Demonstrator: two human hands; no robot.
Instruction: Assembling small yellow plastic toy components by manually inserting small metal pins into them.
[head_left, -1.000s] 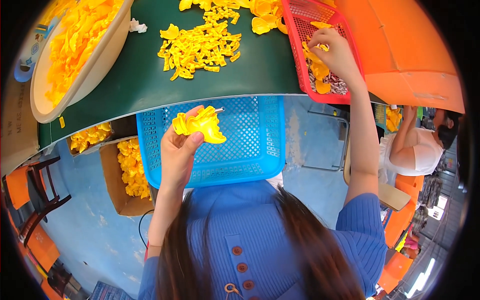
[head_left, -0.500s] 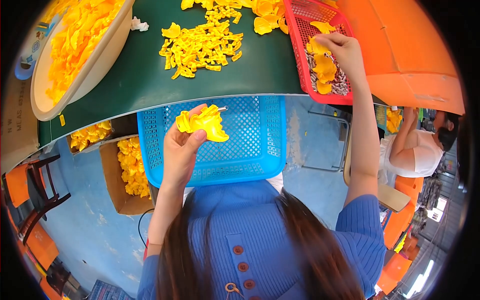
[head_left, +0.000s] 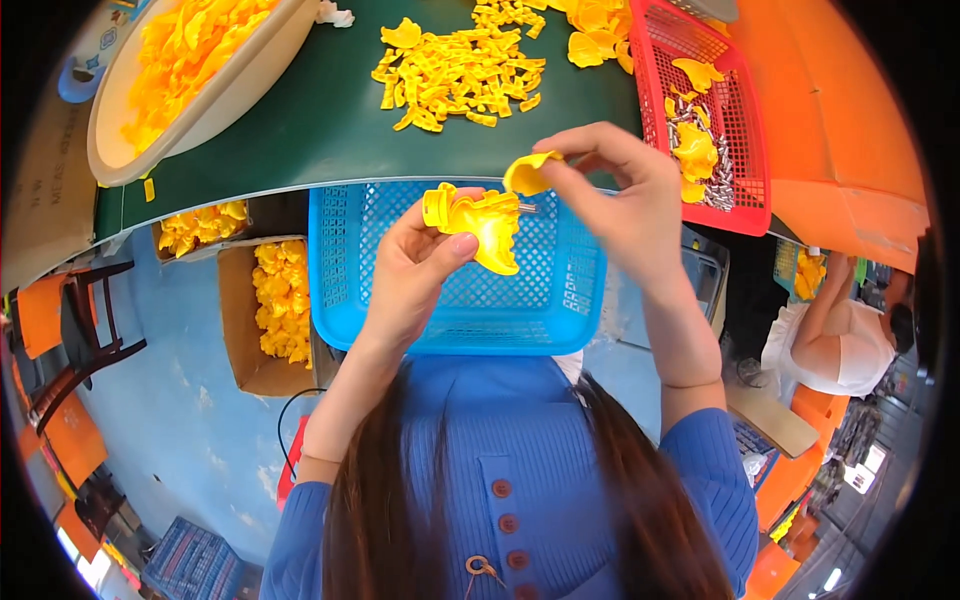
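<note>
My left hand (head_left: pixel 425 255) is closed on a yellow plastic shell piece (head_left: pixel 487 228) with a ridged edge. A small metal pin (head_left: pixel 527 209) sticks out from the right side of that piece. Between the thumb and fingers of my right hand (head_left: pixel 625 195) is a smaller curved yellow plastic piece (head_left: pixel 527 174), close to the shell piece but apart from it. Both hands are above a blue plastic basket (head_left: pixel 455 335) in front of me. What exactly these pieces belong to cannot be made out.
A green table (head_left: pixel 330 130) carries a pile of small yellow parts (head_left: pixel 462 75), a cream basin (head_left: pixel 215 120) of yellow pieces and a red basket (head_left: pixel 745 205) with metal pins and yellow shells. A cardboard box (head_left: pixel 240 340) stands lower left. Another person (head_left: pixel 835 345) sits at the right.
My right hand has come back from the red basket with a curved yellow piece. It is now beside the shell piece in my left hand. The view has shifted somewhat.
</note>
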